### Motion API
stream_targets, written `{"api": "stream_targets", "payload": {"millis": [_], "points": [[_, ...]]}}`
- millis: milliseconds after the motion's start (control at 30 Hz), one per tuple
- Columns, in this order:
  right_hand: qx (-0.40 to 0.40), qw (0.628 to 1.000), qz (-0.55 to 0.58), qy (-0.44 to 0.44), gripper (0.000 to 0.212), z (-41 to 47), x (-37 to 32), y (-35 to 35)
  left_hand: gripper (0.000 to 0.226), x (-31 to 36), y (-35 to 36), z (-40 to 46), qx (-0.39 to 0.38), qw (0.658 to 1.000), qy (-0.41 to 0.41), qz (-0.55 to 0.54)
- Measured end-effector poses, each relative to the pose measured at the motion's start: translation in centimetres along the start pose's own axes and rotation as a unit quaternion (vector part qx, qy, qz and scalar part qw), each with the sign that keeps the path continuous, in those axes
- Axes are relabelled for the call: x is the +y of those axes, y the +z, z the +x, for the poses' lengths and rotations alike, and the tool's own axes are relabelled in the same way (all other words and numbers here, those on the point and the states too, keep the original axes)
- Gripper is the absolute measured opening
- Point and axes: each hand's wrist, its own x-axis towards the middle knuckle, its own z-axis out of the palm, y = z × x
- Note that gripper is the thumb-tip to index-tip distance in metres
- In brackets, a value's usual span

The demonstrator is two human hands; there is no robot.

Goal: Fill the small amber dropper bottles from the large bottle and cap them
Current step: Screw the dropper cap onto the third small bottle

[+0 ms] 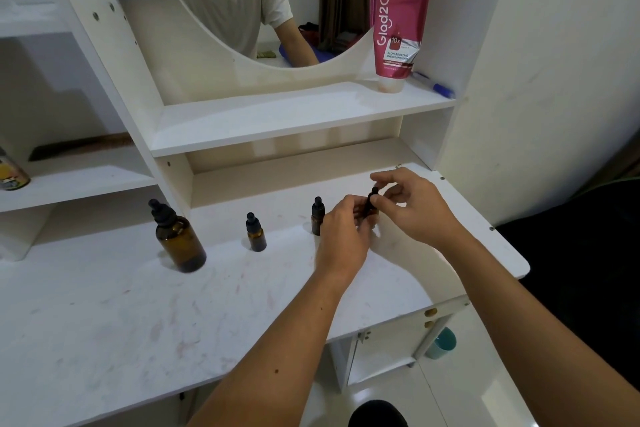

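In the head view, both hands meet above the right part of the white tabletop (104,305), working on one small amber dropper bottle (371,210) held up off the surface. The left hand (341,236) has its fingers curled round the body of that bottle, which is mostly hidden, and the right hand (412,208) pinches the black dropper cap (374,191) at its top between thumb and fingertips. Just left of the left hand, a second small bottle (317,217) stands upright on the tabletop with its black dropper cap on, partly covered by the knuckles. Further left stands a third small bottle (256,234), also capped and upright, well apart from the hands. At the far left of the row is the large amber bottle (178,241), capped with a black dropper. On the shelf (277,125) above, to the right, a pink tube (398,10) stands on its cap beside the round mirror (242,10), with a blue pen (434,85) just behind it.
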Motion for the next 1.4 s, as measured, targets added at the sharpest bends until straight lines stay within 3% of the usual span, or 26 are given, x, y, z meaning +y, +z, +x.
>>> {"api": "stream_targets", "payload": {"millis": [167, 400, 700, 967, 1400], "points": [[-0.04, 0.999, -0.014, -0.018, 0.024, 0.1, 0.4, -0.3, 0.025, 0.0, 0.1, 0.1, 0.002, 1.0, -0.001, 0.008], [0.039, 0.999, -0.008, 0.0, 0.013, -0.2, 0.6, 1.1, 0.02, -0.1, 0.3, 0.1, 0.006, 1.0, -0.002, 0.02], [0.094, 0.995, 0.009, 0.008, 0.017, -1.3, 0.4, 2.4, 0.02, 0.2, 0.1, -0.3, 0.014, 0.998, 0.006, 0.054], [0.095, 0.995, 0.022, 0.034, 0.038, -2.2, -0.9, 1.2, 0.054, 0.7, -0.9, -1.9, -0.006, 0.999, -0.008, 0.052], [0.121, 0.992, 0.017, -0.022, 0.039, -5.2, -7.1, 2.6, 0.048, 0.0, -9.9, -9.1, -0.034, 0.996, -0.045, -0.07]]}}
